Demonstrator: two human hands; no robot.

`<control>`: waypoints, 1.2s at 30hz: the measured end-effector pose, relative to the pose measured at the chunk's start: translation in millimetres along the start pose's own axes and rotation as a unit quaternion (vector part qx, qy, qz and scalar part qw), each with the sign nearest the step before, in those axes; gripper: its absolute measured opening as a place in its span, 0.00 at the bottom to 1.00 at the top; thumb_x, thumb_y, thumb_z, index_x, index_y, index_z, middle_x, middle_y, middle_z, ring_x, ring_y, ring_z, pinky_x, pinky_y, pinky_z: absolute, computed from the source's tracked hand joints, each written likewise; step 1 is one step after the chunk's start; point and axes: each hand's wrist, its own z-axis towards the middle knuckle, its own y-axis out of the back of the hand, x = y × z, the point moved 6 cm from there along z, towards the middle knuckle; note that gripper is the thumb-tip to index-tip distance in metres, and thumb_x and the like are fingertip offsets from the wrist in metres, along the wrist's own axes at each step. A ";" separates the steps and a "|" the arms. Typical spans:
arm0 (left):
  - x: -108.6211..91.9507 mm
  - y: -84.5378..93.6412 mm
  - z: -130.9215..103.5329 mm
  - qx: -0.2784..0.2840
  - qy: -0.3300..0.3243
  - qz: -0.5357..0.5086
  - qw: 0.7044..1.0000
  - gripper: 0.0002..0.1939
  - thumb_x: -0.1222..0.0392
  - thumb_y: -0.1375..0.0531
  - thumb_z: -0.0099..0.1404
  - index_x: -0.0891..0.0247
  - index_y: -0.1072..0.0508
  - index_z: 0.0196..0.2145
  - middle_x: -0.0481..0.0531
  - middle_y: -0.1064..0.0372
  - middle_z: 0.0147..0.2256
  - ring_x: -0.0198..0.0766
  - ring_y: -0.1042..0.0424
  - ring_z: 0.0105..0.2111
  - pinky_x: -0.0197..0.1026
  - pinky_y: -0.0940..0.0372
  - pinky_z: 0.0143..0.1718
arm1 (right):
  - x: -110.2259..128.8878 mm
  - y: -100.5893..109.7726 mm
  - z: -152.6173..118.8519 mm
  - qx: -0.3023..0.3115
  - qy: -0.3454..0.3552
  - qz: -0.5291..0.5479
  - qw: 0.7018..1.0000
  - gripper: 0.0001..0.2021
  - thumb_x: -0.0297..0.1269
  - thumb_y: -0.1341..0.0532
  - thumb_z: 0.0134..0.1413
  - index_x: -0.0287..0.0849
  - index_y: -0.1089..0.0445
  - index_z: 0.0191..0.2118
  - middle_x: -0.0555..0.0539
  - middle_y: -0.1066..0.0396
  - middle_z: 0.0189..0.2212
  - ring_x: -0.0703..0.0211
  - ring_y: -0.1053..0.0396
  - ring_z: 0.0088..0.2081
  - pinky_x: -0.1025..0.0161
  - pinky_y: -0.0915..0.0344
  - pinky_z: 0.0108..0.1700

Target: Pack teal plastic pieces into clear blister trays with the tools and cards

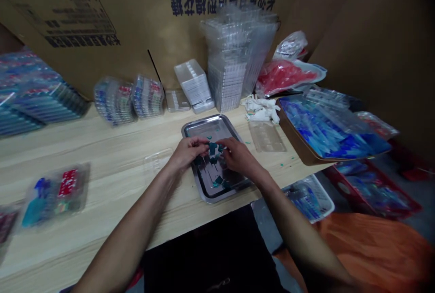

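Note:
Both hands meet above a shiny metal tray (208, 197) in the middle of the table. My left hand (189, 150) is closed, thumb and fingers pinched at the left side of a small dark green piece (213, 148). From the right, my right hand (237, 157) holds the same piece with bent fingers. What the piece is made of is too small to tell. More dark green scraps (218, 181) lie in the tray below the hands. A clear plastic blister tray (158, 163) lies left of the metal tray.
Stacked clear plastic trays (226, 66) stand at the back before a cardboard wall (136, 16). At right sits a box of blue plastic pieces (329, 125), with white crumpled cloth (261, 109) beside it. Filled packs (56, 193) lie left; a white basket (328, 204) is below the table edge.

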 end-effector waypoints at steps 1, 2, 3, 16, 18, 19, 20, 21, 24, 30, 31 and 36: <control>-0.8 -0.9 -1.5 0.001 0.012 -0.030 0.999 0.16 0.63 0.31 0.50 0.67 0.21 0.39 0.52 0.24 0.31 0.33 0.28 0.28 0.37 0.32 0.33 | 7.4 -4.8 2.6 0.017 0.011 -0.006 1.000 0.19 0.23 0.49 0.58 0.38 0.34 0.54 0.40 0.30 0.45 0.53 0.32 0.47 0.59 0.38 0.50; -1.7 -1.2 -3.1 0.003 0.023 -0.051 0.998 0.16 0.63 0.30 0.50 0.67 0.21 0.39 0.53 0.23 0.33 0.33 0.27 0.30 0.37 0.31 0.35 | 13.3 -10.2 4.3 0.037 0.011 -0.031 0.999 0.19 0.23 0.49 0.58 0.38 0.34 0.53 0.39 0.30 0.45 0.52 0.33 0.46 0.58 0.38 0.49; -2.6 -0.9 -4.6 0.004 0.034 -0.067 0.997 0.16 0.64 0.30 0.51 0.67 0.20 0.39 0.55 0.23 0.35 0.34 0.26 0.31 0.37 0.30 0.36 | 17.4 -15.3 4.9 0.055 0.003 -0.071 0.996 0.18 0.24 0.48 0.58 0.37 0.35 0.53 0.37 0.31 0.44 0.49 0.33 0.46 0.56 0.38 0.48; 2.8 24.9 -6.5 -0.058 0.034 -0.055 0.996 0.08 0.66 0.36 0.52 0.69 0.22 0.32 0.52 0.25 0.27 0.30 0.30 0.22 0.32 0.33 0.26 | -3.4 -17.9 0.7 0.079 -0.063 -0.214 0.972 0.14 0.25 0.48 0.58 0.37 0.35 0.49 0.36 0.31 0.43 0.45 0.33 0.45 0.54 0.41 0.46; 1.3 36.6 -8.7 -0.064 0.033 -0.048 0.996 0.07 0.66 0.37 0.52 0.69 0.23 0.31 0.51 0.27 0.24 0.30 0.30 0.21 0.33 0.34 0.26 | -12.3 -8.0 5.2 0.054 -0.110 -0.203 0.971 0.16 0.24 0.47 0.57 0.36 0.36 0.51 0.35 0.31 0.44 0.45 0.33 0.45 0.54 0.40 0.45; -0.3 40.9 -9.7 -0.064 0.028 -0.046 0.997 0.06 0.66 0.36 0.52 0.68 0.24 0.31 0.50 0.28 0.24 0.31 0.30 0.22 0.33 0.34 0.27 | -13.1 -4.9 8.7 0.038 -0.119 -0.202 0.971 0.18 0.25 0.47 0.56 0.36 0.37 0.52 0.34 0.32 0.46 0.44 0.34 0.46 0.53 0.40 0.46; -2.3 43.5 -10.3 -0.064 0.020 -0.046 0.997 0.06 0.66 0.36 0.51 0.68 0.24 0.30 0.50 0.28 0.24 0.30 0.30 0.22 0.33 0.34 0.27 | -10.4 -4.5 13.4 0.026 -0.111 -0.202 0.973 0.19 0.25 0.46 0.56 0.37 0.38 0.54 0.33 0.33 0.48 0.42 0.35 0.48 0.52 0.41 0.47; -4.5 44.4 -10.7 -0.066 0.009 -0.047 0.997 0.06 0.67 0.36 0.49 0.67 0.25 0.29 0.49 0.29 0.24 0.30 0.31 0.22 0.33 0.35 0.27 | -5.0 -6.9 18.9 0.022 -0.090 -0.204 0.975 0.20 0.27 0.46 0.56 0.37 0.38 0.55 0.33 0.34 0.50 0.41 0.37 0.50 0.50 0.41 0.48; -10.4 39.9 -10.3 -0.079 -0.023 -0.033 0.996 0.05 0.68 0.36 0.46 0.66 0.27 0.24 0.46 0.32 0.21 0.28 0.35 0.20 0.32 0.39 0.24 | 14.0 -23.2 36.5 0.033 -0.019 -0.206 0.978 0.17 0.29 0.46 0.57 0.36 0.35 0.52 0.32 0.33 0.50 0.39 0.37 0.52 0.47 0.42 0.51; -13.9 43.0 -8.2 -0.080 -0.035 0.025 0.996 0.07 0.66 0.41 0.50 0.65 0.25 0.29 0.42 0.41 0.16 0.26 0.46 0.15 0.30 0.54 0.18 | -10.7 -12.7 51.3 -0.012 -0.077 -0.069 0.995 0.16 0.26 0.46 0.53 0.38 0.32 0.48 0.41 0.26 0.37 0.50 0.30 0.39 0.57 0.37 0.44; -13.1 46.3 -7.4 -0.083 -0.026 0.030 0.996 0.08 0.67 0.42 0.50 0.66 0.25 0.29 0.42 0.41 0.15 0.27 0.46 0.15 0.31 0.54 0.18 | -21.3 -6.1 49.9 -0.023 -0.095 -0.019 0.995 0.16 0.26 0.46 0.53 0.39 0.32 0.47 0.43 0.26 0.35 0.52 0.30 0.37 0.59 0.37 0.42; -16.9 48.8 3.2 -0.105 -0.018 0.110 0.988 0.13 0.73 0.46 0.46 0.67 0.23 0.27 0.50 0.31 0.22 0.33 0.34 0.23 0.35 0.41 0.25 | -65.0 18.1 37.2 -0.047 -0.165 0.174 0.970 0.16 0.25 0.48 0.49 0.37 0.27 0.40 0.50 0.29 0.26 0.62 0.35 0.28 0.66 0.40 0.32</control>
